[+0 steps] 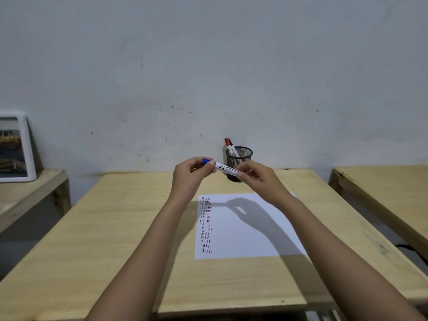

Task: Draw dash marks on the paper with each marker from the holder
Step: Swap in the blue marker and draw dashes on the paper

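One wooden table (129, 228) carries everything here, and on it lies the sheet of paper (250, 237), flat, thin and likely to slide or crease if leaned on carelessly; a palm on a bare corner should steady it. Its left edge bears a narrow column of short dashes (206, 224) in black and red, with the rest of the sheet blank. Behind the paper, near the wall, stands a black mesh holder (239, 158) with a red-capped marker (230, 147) leaning out of it; it looks light enough to tip if knocked.

Held in the air above the far edge of the paper is the blue marker (225, 169), a stiff, light, smooth white barrel with dark print and a blue cap. The left hand (193, 173) has its fingers pinched around the capped end, and the right hand (259, 178) clasps the barrel's other end. Judging by the grip, the cap is about to be pulled or pressed; gripping the barrel mid-length should give the best control for drawing.
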